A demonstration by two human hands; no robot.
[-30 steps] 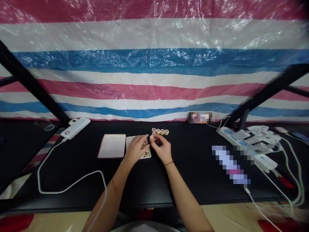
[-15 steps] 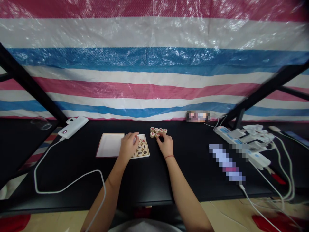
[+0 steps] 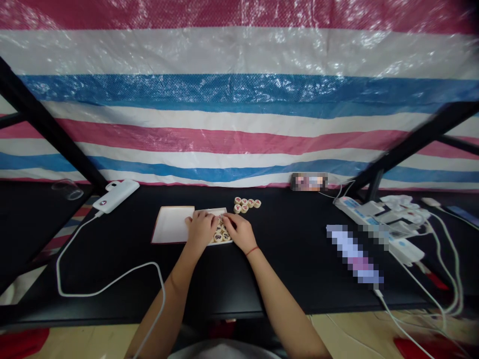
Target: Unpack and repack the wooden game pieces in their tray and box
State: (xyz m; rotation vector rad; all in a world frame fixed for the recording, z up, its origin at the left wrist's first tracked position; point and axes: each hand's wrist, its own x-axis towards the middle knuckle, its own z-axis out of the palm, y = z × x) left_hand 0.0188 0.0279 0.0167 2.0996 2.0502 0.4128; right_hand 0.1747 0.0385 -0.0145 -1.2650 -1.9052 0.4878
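Observation:
An open shallow white box (image 3: 227,242) lies on the black table, holding round cream Chinese chess pieces (image 3: 218,237) marked with characters. My left hand (image 3: 202,228) rests over the middle of the box, fingers extended and bent down onto the pieces, thumb apart to the left; it hides much of the box. My right hand (image 3: 241,232) reaches over the box's right side, thumb and fingertips brought together on a piece near its upper right corner. Past that hand, several red-marked pieces (image 3: 244,202) stand in two rows on the table.
The box's lid side (image 3: 172,225) lies open to the left. A white power bank (image 3: 116,195) with a cable sits further left. At right are a blurred-out phone-like object (image 3: 354,254), a power strip (image 3: 404,249) with chargers and cables. A striped plastic sheet (image 3: 239,139) hangs behind.
My right hand has moved left and nearer, from the red-marked pieces on the table to the box. My left hand's fingers have lowered over the pieces.

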